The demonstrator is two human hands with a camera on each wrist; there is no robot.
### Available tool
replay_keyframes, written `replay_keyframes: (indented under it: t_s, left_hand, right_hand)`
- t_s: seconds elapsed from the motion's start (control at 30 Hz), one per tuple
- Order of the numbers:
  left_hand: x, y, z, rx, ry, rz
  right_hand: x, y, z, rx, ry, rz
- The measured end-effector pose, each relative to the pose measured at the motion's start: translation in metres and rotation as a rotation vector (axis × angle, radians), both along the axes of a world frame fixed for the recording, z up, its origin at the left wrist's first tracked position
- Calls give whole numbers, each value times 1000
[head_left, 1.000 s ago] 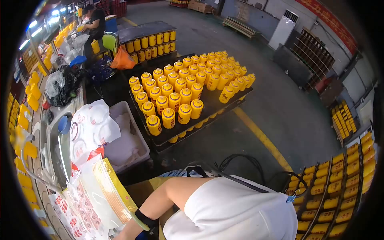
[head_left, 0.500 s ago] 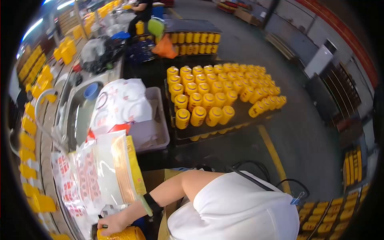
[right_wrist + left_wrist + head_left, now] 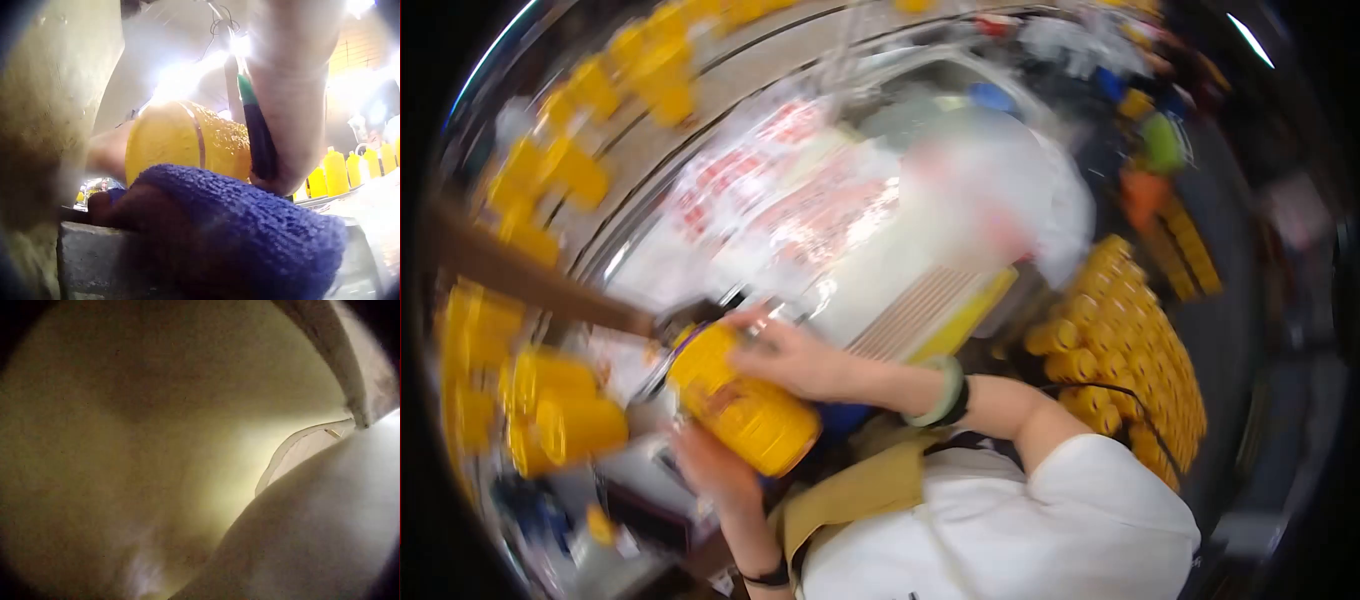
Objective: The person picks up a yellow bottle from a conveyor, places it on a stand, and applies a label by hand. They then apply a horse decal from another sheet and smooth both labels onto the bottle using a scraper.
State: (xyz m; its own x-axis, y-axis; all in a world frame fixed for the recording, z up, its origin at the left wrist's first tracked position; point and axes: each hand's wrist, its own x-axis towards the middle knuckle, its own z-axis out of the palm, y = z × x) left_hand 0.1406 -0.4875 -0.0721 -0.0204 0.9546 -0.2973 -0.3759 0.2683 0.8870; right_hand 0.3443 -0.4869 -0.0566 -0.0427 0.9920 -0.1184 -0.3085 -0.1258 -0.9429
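A yellow can-shaped object point(image 3: 745, 405) lies tilted between both hands in the head view. My right hand point(image 3: 790, 358) is over its upper side; in the right wrist view, the right hand point(image 3: 294, 94) grips a slim green-and-black tool point(image 3: 256, 128) beside the yellow object point(image 3: 165, 147). Blurred, my left hand point(image 3: 712, 465) holds the object from its lower side, its fingers partly hidden. A blue-purple textured cloth point(image 3: 250, 219) lies in front of the object. The left wrist view has only pale fabric and no hand.
Printed plastic sheets point(image 3: 830, 220) cover the worktop beyond the hands, near a sink point(image 3: 900, 110). More yellow pieces point(image 3: 580, 425) stand at the left. Several rows of yellow cans point(image 3: 1140, 360) are at the right. A brown bar point(image 3: 540, 280) extends from the left.
The head view has swung left towards the worktop. My right hand, earlier over the yellow object at the bottom edge, is now higher in view with it, and my left hand has appeared on it.
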Motion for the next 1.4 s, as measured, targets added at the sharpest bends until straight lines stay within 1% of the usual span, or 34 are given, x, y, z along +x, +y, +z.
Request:
replay_keyframes:
  t_s: [0.03, 0.07, 0.13, 0.2, 0.27, 0.33, 0.37, 0.47, 0.53, 0.6, 0.67, 0.73, 0.87, 1.03, 1.27, 1.33, 1.4]
  left_hand:
    - [1, 1, 15, -41, -187, -98]
    - [12, 1, 30, -67, -383, -204]
    - [27, -3, 44, -20, -337, -144]
    - [28, -6, 54, -1, -236, -192]
    - [27, -7, 52, 18, -253, -162]
    - [26, -9, 57, 65, -240, -215]
    - [23, -11, 56, 34, -294, -200]
    - [24, -13, 56, 14, -234, -191]
    - [24, -12, 55, 11, -271, -177]
    - [24, -11, 54, 65, -175, -217]
    - [26, -10, 58, 32, -205, -192]
    - [28, -9, 58, 48, -142, -204]
    - [29, -9, 58, 50, -158, -200]
    - [29, -8, 56, 84, -148, -197]
    - [24, -7, 57, 40, -170, -209]
    - [22, -7, 53, 95, -176, -238]
    - [24, -9, 54, 90, -169, -239]
  right_hand:
    - [9, -3, 15, -108, 36, 43]
    - [21, 0, 26, -55, -199, 75]
    - [22, 4, 25, -83, -121, 65]
    - [28, 9, 27, -98, -193, 127]
    - [27, 12, 39, -157, -129, 189]
    - [26, 13, 48, -182, -158, 216]
    - [26, 13, 51, -182, -165, 204]
    - [21, 11, 50, -173, -184, 172]
    - [21, 9, 47, -114, -226, 162]
    - [19, 9, 51, -138, -228, 168]
    - [18, 9, 52, -159, -232, 166]
    - [18, 9, 51, -167, -178, 149]
    - [18, 8, 51, -158, -191, 138]
    - [19, 8, 48, -162, -156, 151]
    - [21, 9, 48, -143, -168, 157]
    - [22, 9, 52, -108, -179, 185]
    - [19, 8, 52, -115, -188, 182]
